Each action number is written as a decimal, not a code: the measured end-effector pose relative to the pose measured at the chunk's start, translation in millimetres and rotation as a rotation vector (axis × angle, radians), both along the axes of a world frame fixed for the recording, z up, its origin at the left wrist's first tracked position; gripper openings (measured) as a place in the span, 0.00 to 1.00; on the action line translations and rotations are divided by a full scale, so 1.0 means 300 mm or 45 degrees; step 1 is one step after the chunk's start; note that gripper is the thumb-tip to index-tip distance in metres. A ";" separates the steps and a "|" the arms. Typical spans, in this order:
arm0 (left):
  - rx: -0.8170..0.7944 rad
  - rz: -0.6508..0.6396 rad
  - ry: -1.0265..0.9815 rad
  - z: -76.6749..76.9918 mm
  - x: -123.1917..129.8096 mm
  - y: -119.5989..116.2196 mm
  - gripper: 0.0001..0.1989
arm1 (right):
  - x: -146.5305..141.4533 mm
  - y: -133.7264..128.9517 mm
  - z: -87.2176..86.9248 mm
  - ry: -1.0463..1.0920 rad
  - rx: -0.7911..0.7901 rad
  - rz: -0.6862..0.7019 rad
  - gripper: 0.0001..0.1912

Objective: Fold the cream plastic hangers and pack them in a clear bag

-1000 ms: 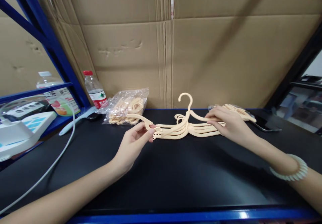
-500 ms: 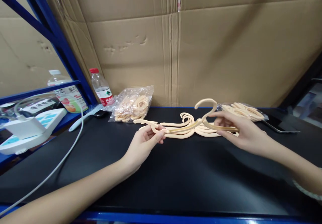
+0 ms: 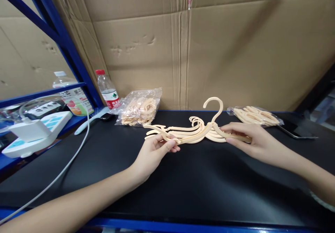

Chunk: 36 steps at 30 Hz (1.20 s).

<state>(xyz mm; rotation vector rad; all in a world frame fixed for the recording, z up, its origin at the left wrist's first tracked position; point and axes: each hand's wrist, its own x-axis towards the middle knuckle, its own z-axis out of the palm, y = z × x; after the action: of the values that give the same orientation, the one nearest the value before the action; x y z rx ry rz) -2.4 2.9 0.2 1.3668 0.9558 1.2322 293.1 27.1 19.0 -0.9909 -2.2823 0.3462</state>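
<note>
Hanger (image 3: 211,124) over the desk (image 3: 199,187), its arms gripped by left hand (image 3: 153,152) and right hand (image 3: 258,141), which hide parts of it; hangers behind (image 3: 186,129) overlap, their number unclear.

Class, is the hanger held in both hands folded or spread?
Spread: below its hook, the hanger has one side sloping out to the left hand, the other to the right hand.
</note>
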 end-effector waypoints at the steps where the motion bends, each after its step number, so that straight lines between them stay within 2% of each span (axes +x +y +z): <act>1: -0.006 0.006 0.007 0.001 0.003 -0.003 0.12 | -0.013 -0.007 -0.001 0.001 -0.010 -0.005 0.09; 8: -0.060 -0.126 0.043 -0.002 0.024 -0.019 0.10 | -0.086 -0.050 -0.019 0.154 -0.035 -0.082 0.12; 13: -0.135 -0.141 -0.162 -0.007 0.011 -0.013 0.08 | -0.086 -0.065 -0.011 0.218 0.039 -0.074 0.20; 17: -0.142 -0.158 -0.280 -0.001 0.003 -0.012 0.06 | -0.078 -0.066 -0.010 0.280 0.037 -0.041 0.18; 24: -0.181 -0.197 -0.332 0.003 -0.001 -0.015 0.04 | -0.074 -0.080 -0.031 0.321 0.108 -0.068 0.13; 31: -0.214 -0.303 -0.360 0.005 -0.002 -0.013 0.10 | -0.093 -0.098 -0.008 0.303 0.232 -0.022 0.14; 36: -0.191 -0.361 -0.364 -0.002 -0.003 -0.016 0.11 | -0.097 -0.105 -0.004 0.289 0.343 0.044 0.10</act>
<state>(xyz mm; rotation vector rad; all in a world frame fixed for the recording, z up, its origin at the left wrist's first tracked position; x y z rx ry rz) -3.3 -1.8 -0.6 1.1276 0.6169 1.0808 264.2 -4.3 17.7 -0.7373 -2.0749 0.1507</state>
